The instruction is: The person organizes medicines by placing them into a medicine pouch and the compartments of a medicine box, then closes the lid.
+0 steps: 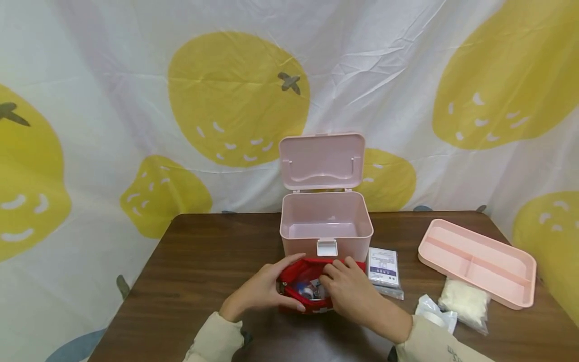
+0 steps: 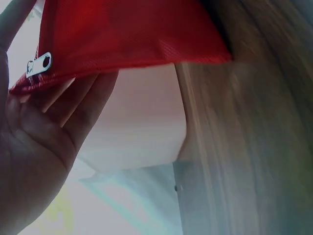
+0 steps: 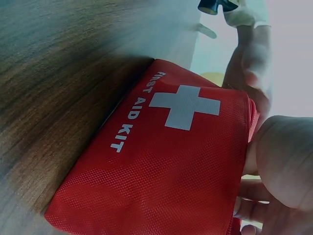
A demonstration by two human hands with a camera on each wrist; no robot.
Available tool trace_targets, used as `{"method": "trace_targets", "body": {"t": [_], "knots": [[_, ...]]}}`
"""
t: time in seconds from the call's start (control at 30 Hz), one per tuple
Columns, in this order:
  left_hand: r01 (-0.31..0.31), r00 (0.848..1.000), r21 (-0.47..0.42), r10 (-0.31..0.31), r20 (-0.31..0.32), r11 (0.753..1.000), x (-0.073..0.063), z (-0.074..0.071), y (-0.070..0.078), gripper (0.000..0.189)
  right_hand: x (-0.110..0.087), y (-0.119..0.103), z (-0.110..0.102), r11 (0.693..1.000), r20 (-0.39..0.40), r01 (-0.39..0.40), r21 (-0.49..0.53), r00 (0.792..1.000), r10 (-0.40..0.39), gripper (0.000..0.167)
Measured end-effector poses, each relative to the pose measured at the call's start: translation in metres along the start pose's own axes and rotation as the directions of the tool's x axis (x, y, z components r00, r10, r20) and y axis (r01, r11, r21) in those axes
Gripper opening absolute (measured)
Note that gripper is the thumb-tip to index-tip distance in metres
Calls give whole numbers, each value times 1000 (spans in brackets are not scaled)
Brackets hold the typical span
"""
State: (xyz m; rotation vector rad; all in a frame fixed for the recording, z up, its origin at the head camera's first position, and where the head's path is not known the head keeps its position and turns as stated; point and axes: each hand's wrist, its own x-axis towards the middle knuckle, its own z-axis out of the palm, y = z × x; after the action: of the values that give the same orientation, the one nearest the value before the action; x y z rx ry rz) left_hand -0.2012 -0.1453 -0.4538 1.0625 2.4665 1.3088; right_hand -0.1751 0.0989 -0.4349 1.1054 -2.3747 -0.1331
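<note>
Head view places a red first-aid pouch (image 3: pixel 171 156) on the table just in front of an open pink lidded box (image 1: pixel 296 247), its mouth gaping over small packed items. The left hand (image 1: pixel 267 287) wraps its end near the zip pull (image 2: pixel 40 65), thumb at the front and fingers behind; the right hand (image 1: pixel 348 291) curls its fingers over the opposite side of the rim. The woven fabric looks light, soft and foldable, probably not slippery or fragile, so the mouth would likely sag without support; the stiffer zipped rim seems the surest hold. Dark wood-grain table (image 1: pixel 217 261) beneath looks smooth; a creased white cloth (image 1: pixel 117 110) printed with yellow fruit hangs behind.
</note>
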Motion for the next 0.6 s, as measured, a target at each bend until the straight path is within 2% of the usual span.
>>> {"method": "trace_targets", "body": {"t": [0.13,0.27,0.37,0.5,0.6], "knots": [[26,999,-43,-26,19,999,-7,-2,-6,84,0,1,1,1000,-40,5,9,999,-5,16],[38,999,-3,-38,-5,999,-11,-1,-11,57,0,3,2,999,-78,11,33,997,-8,15],[43,999,33,-42,-32,999,-13,-1,-13,44,0,4,2,998,-102,8,68,995,-1,15],[48,998,27,-47,-47,998,-14,0,-14,42,3,1,-3,990,-162,-1,140,986,24,17],[44,997,17,-43,-62,999,-14,0,-14,43,6,-5,-9,975,-236,15,220,971,38,19]]}}
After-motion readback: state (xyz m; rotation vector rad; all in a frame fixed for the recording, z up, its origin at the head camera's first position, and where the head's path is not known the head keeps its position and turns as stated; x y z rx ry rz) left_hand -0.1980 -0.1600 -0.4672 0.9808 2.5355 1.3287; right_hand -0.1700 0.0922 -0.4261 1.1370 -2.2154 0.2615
